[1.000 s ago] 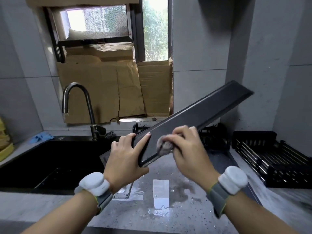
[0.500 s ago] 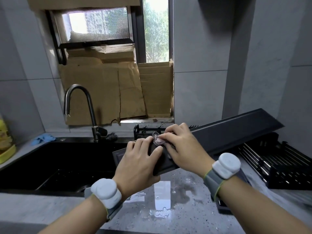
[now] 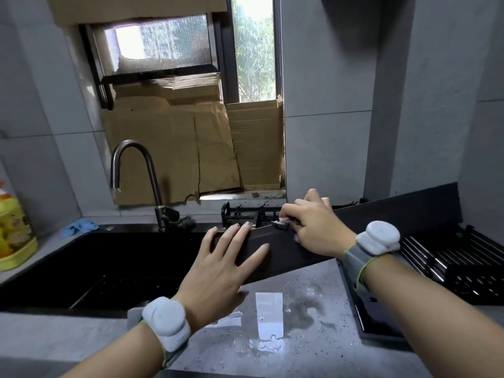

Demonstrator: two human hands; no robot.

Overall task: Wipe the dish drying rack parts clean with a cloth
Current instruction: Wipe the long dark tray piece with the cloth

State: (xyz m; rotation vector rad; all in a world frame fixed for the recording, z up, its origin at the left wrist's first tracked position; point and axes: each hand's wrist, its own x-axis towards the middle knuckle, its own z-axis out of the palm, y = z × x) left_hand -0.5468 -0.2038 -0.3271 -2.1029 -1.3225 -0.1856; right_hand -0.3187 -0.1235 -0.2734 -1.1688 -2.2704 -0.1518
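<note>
Over the sink's right edge: we steady the long black tray (image 3: 381,214) while we wipe it.

From left to right: our left hand (image 3: 218,264) lies flat, fingers straight and spread, pressing the tray's near, lower end where it overhangs the sink (image 3: 81,268); just to its right, our right hand (image 3: 313,227) has its fingers curled round a small bunched cloth (image 3: 282,221) held against the tray's upper surface. The tray's long axis runs from the left hand up and rightward, over the worktop (image 3: 300,336), toward the wire rack basket (image 3: 450,263). The unwiped length thus appears to lie to the right of the cloth, so we judge the right hand, the nearer one, best placed to stroke along that axis while the left holds the end down.
</note>
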